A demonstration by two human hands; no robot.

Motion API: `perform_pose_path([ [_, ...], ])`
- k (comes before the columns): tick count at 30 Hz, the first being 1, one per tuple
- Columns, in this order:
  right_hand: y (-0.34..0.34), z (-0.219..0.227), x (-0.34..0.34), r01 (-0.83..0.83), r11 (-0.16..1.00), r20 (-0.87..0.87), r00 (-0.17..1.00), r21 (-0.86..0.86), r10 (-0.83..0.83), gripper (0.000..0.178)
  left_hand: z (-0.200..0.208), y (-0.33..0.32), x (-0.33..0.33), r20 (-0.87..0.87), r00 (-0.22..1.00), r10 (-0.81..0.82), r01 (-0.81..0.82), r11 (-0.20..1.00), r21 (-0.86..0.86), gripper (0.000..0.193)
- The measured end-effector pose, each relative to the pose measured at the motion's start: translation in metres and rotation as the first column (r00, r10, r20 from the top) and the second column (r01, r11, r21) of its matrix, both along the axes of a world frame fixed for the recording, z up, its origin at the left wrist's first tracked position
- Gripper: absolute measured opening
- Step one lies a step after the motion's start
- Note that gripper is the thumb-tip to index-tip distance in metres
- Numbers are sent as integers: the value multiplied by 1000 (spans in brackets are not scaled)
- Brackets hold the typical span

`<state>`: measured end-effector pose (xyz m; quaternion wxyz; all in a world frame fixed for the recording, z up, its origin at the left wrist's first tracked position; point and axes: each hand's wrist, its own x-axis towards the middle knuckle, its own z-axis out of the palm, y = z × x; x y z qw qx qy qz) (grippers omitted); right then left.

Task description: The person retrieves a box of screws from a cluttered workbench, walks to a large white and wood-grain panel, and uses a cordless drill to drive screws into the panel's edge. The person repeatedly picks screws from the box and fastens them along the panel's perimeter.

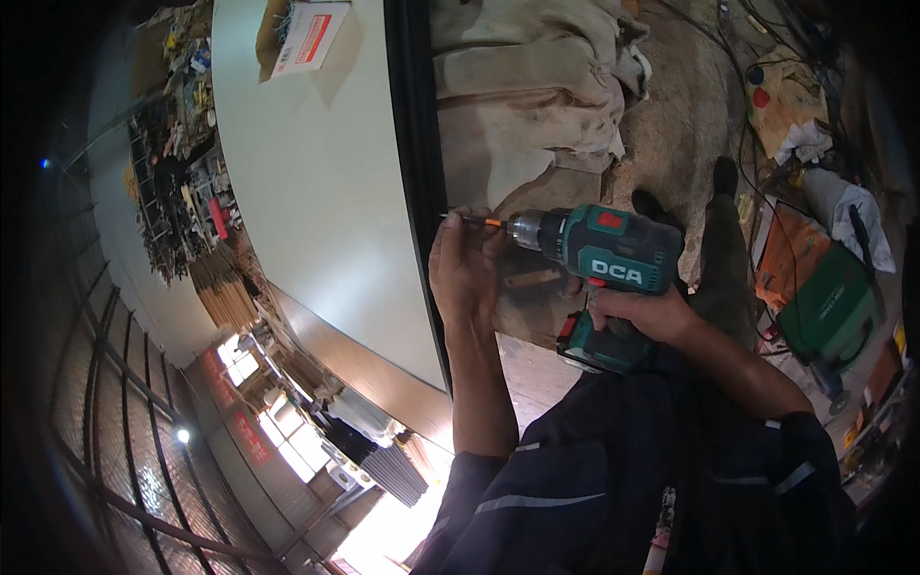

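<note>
My right hand (637,311) is wrapped round the grip of a green and black cordless drill (621,251), which points left. A bit with an orange band (493,222) sticks out of its metal chuck (525,230). At the bit's far end the fingers of my left hand (464,264) are pinched together, close against the black edge strip (418,163) of a large pale panel (316,192). Whatever small piece they hold is mostly hidden. The battery (599,347) sits at the foot of the drill's grip.
An open cardboard box (311,38) with small metal pieces lies on the panel's far part. Beyond the black edge is crumpled beige cloth (527,86). On the right stand a green case (832,302), loose cables and bags. Shelves of clutter (177,172) line the left.
</note>
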<state>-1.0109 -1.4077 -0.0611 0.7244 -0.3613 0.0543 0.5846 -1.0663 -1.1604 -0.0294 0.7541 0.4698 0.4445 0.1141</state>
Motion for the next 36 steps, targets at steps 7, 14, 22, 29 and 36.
perform_pose_path([
  [7,25,-9,-19,81,997,6,997,17,-81,33,-12,4,7,-31,995,96,-94,993,72,35],
  [14,31,-15,-12,16,1000,35,999,0,-16,34,-26,3,3,-39,998,56,-44,963,265,32],
  [22,33,-31,-14,17,1000,27,999,12,-17,35,-21,2,2,70,992,107,-113,990,87,30],
  [29,37,-25,-8,44,994,60,997,102,-50,34,8,-18,11,-207,966,154,-56,907,418,26],
  [36,35,-35,-8,50,984,-25,999,172,-47,43,36,9,-32,-556,821,125,568,-92,818,46],
])
